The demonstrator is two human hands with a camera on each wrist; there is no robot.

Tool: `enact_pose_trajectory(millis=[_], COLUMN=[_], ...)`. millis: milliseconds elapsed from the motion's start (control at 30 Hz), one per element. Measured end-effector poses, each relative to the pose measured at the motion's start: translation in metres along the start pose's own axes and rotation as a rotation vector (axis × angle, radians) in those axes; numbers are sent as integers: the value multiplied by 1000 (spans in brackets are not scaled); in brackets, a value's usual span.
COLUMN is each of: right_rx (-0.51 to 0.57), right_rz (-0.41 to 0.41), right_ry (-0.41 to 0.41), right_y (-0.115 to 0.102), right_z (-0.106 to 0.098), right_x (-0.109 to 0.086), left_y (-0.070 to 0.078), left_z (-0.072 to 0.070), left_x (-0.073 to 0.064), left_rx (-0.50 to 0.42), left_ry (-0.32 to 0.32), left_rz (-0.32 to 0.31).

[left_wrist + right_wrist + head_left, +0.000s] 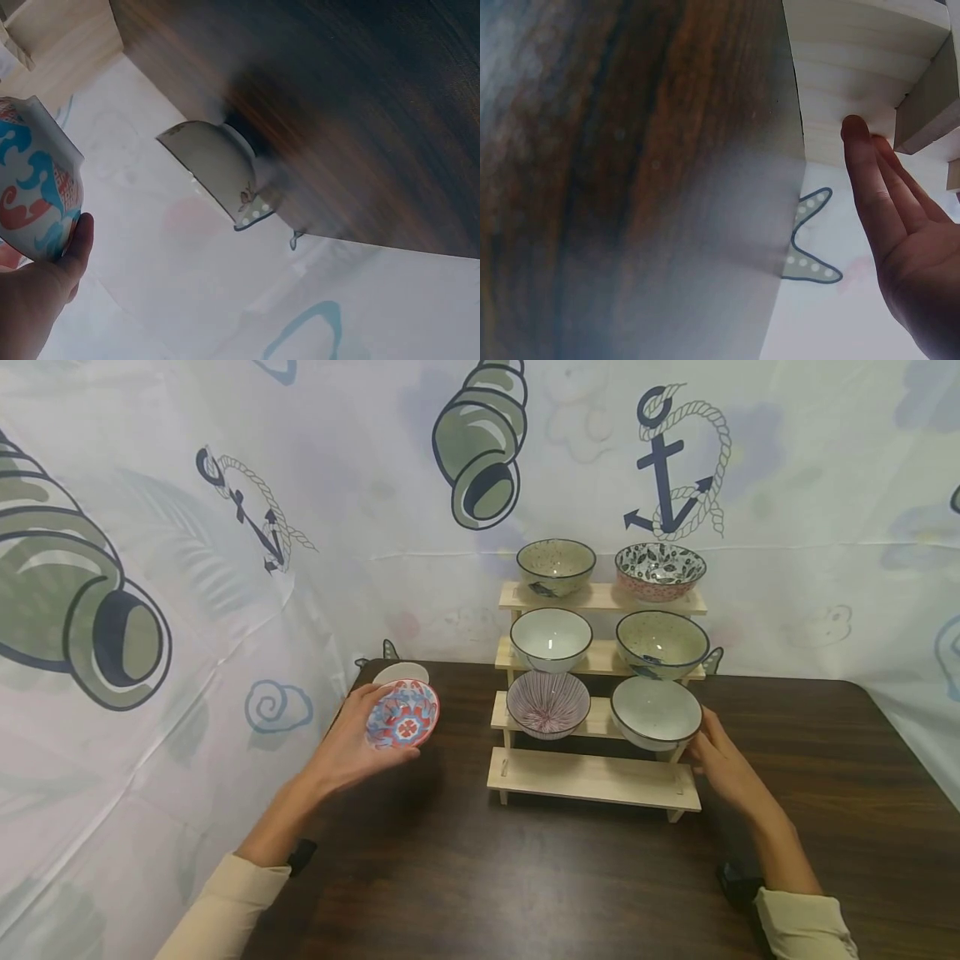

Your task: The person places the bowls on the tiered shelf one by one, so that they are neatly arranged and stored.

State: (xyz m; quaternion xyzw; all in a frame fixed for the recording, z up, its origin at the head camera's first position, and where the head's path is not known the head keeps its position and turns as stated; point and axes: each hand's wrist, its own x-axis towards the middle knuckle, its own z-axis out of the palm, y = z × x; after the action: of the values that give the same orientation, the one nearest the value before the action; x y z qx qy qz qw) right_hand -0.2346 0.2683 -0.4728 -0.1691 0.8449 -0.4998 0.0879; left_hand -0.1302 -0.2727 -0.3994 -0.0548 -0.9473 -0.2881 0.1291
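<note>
My left hand (348, 752) holds a small bowl (405, 717) with a red, blue and white pattern, its inside tilted toward the head camera. From the left wrist view, the same bowl's outside shows blue and red swirls, with a thumb pressed against its lower side. Just beyond it on the table stands a pale bowl (214, 161), partly covered in the head view. My right hand (723, 764) is at the right side of a tiered wooden stand (592, 781), beside a white bowl (657, 708). Its extended fingers (871, 180) reach up to the stand's wood.
Upper tiers carry an olive bowl (557, 564), a floral bowl (660, 570), a plain white bowl (551, 635) and a speckled bowl (662, 639). A purple-striped bowl (548, 702) sits beside the white one. A printed cloth (360, 485) hangs behind the dark table (525, 877).
</note>
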Motion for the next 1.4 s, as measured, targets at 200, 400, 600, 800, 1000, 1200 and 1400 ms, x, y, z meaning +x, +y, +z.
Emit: enact_pose_trajectory(millis=[200, 400, 600, 800, 1000, 1200, 1400], right_rx=[-12, -12, -26, -34, -23, -13, -13], right_rz=[12, 6, 7, 11, 13, 13, 7], right_ry=[2, 6, 12, 13, 10, 8, 7], right_y=[-1, 0, -1, -2, -1, 2, 4], right_z=[0, 0, 0, 0, 0, 0, 1], right_x=[-1, 0, -1, -1, 1, 3, 3], left_y=[7, 15, 22, 27, 34, 39, 43], left_z=[-1, 0, 3, 4, 5, 8, 11], left_x=[0, -2, -5, -8, -11, -15, -18], left_rx=[1, 6, -7, -17, -21, -36, -48], left_ry=[-29, -35, -41, -63, -69, -88, -109], left_rz=[31, 63, 81, 83, 96, 116, 142])
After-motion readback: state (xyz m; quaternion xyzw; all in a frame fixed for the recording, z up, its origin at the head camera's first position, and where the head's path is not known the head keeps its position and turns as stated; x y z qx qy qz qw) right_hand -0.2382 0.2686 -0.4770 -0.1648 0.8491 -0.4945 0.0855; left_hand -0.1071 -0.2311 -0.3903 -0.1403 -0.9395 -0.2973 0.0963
